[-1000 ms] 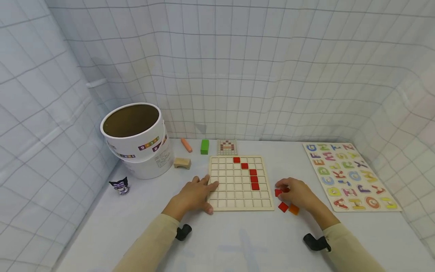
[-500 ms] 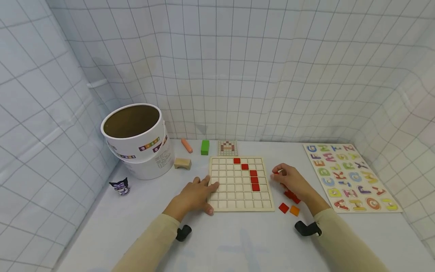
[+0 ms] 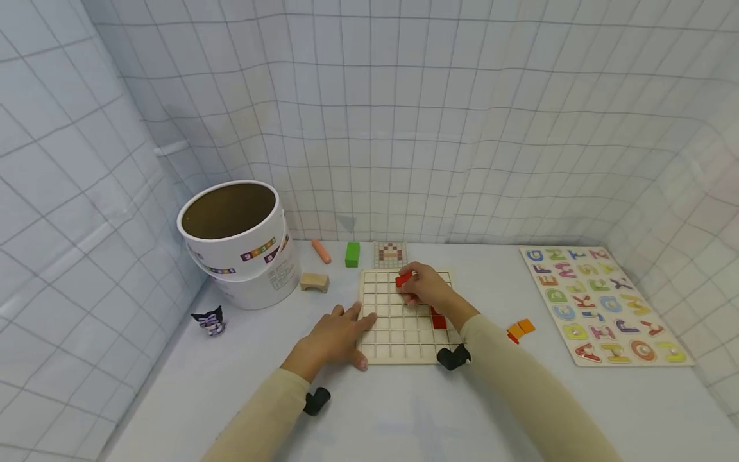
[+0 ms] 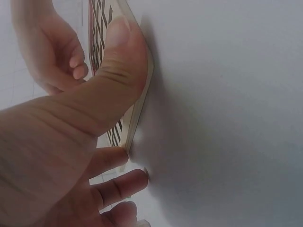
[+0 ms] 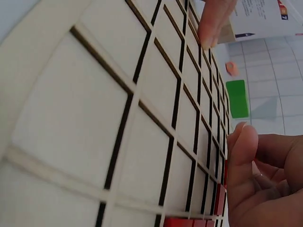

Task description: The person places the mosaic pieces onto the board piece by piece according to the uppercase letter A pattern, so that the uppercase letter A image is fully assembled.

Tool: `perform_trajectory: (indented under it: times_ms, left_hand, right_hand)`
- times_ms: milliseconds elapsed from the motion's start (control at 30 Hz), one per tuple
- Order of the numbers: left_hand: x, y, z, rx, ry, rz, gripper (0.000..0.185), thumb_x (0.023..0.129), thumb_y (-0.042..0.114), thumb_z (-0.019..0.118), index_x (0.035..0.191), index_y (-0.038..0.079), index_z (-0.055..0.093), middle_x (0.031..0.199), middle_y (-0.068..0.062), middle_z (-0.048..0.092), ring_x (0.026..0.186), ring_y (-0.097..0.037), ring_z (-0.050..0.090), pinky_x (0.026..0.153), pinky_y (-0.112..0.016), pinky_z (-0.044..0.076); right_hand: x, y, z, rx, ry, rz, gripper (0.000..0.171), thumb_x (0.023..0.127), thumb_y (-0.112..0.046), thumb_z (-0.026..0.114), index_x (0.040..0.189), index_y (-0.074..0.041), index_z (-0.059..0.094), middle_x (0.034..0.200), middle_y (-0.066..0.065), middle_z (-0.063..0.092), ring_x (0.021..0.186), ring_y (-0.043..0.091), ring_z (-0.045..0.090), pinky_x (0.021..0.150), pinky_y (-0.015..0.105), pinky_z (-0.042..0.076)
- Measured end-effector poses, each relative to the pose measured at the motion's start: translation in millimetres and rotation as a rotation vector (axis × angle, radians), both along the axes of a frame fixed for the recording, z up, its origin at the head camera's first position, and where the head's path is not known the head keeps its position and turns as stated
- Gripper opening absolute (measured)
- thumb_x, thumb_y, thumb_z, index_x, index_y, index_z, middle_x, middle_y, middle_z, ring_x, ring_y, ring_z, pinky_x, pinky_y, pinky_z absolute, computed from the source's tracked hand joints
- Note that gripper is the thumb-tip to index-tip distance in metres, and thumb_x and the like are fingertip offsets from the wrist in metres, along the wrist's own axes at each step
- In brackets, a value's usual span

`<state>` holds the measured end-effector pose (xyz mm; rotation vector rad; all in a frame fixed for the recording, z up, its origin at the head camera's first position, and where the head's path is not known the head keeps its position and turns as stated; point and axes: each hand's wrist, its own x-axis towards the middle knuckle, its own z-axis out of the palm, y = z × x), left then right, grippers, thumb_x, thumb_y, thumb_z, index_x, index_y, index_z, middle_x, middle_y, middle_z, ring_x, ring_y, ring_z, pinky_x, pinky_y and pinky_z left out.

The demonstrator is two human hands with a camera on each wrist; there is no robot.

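Note:
A wooden grid board (image 3: 398,343) lies flat before me. My left hand (image 3: 337,337) rests at its left edge, fingers spread, one fingertip over the grid. In the left wrist view my left thumb (image 4: 120,66) presses on the board's rim. My right hand (image 3: 428,287) reaches over the upper part of the grid, thumb and forefinger pinching a red square tile (image 3: 403,280). In the right wrist view those fingers (image 5: 244,146) hide most of it. More red tiles (image 3: 439,318) sit in the cells, partly covered by the right hand and forearm.
Orange tiles (image 3: 526,326) and a bit of red lie right of the board. A pattern card (image 3: 390,255), green block (image 3: 352,255), orange stick (image 3: 321,251) and wooden arch block (image 3: 314,282) stand behind. A white bucket (image 3: 254,282) and small figure (image 3: 210,321) are left, an alphabet board (image 3: 606,308) right.
My right hand has carried a red tile from the loose tiles at the right, leftward and over the upper part of the board. My left hand keeps its place at the edge.

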<state>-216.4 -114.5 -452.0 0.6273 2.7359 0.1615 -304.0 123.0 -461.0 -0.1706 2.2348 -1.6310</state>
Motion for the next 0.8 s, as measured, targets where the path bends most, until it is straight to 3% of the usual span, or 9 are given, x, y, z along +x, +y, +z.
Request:
perform_trajectory:
  times_ms: [100,200,333,533,633,800]
  left_hand:
    - [-0.6,1.8,0.1,0.000,0.002,-0.004,0.100,0.069,0.052,0.086,0.156,0.027,0.044,0.164,-0.016,0.032,0.137,-0.040,0.041,0.105,-0.054,0.042]
    - [0.3,3.3,0.7,0.012,0.000,-0.004,0.100,0.069,0.052,0.087,0.156,0.027,0.044,0.164,-0.016,0.032,0.137,-0.040,0.041,0.104,-0.054,0.042]
    - [2.4,4.2,1.6,0.021,-0.001,-0.001,0.099,0.069,0.051,0.087,0.155,0.027,0.045,0.164,-0.016,0.033,0.137,-0.040,0.041,0.104,-0.054,0.042]
    - [3.1,4.4,1.7,0.012,0.013,-0.004,0.099,0.069,0.052,0.087,0.155,0.026,0.046,0.164,-0.016,0.034,0.135,-0.039,0.043,0.103,-0.053,0.043]
    - [3.2,4.0,2.0,0.014,0.009,-0.005,0.099,0.069,0.052,0.086,0.155,0.026,0.046,0.164,-0.017,0.034,0.135,-0.039,0.043,0.104,-0.053,0.043]
    - [2.7,1.2,4.4,0.016,0.004,0.006,0.099,0.069,0.050,0.087,0.155,0.026,0.045,0.164,-0.016,0.033,0.136,-0.039,0.041,0.105,-0.053,0.042]
  right_hand:
    - [-1.6,-10.8,0.2,0.184,0.095,0.010,0.037,0.098,-0.006,0.064,0.134,-0.002,0.057,0.089,0.011,0.065,0.068,0.016,0.058,0.063,0.028,0.052]
    - [-3.0,-15.5,-1.6,0.372,0.198,-0.003,0.033,0.094,-0.006,0.066,0.126,-0.006,0.065,0.102,0.009,0.068,0.084,0.021,0.060,0.076,0.035,0.052]
    - [-3.2,-17.9,-2.4,0.480,0.245,0.007,0.032,0.090,-0.005,0.066,0.122,-0.008,0.069,0.121,0.012,0.067,0.108,0.029,0.061,0.094,0.047,0.050]
    - [0.5,-19.1,-0.7,0.509,0.287,0.033,0.034,0.091,-0.007,0.067,0.125,-0.007,0.071,0.133,0.014,0.066,0.123,0.033,0.059,0.103,0.050,0.047]
    - [3.6,-12.7,-0.7,0.466,0.271,0.032,0.039,0.093,-0.009,0.066,0.132,-0.008,0.067,0.132,0.012,0.066,0.113,0.030,0.063,0.096,0.047,0.051]
    - [15.7,18.2,8.4,0.278,0.177,-0.028,0.039,0.100,-0.018,0.064,0.137,-0.007,0.063,0.116,0.013,0.066,0.090,0.024,0.061,0.076,0.037,0.052]
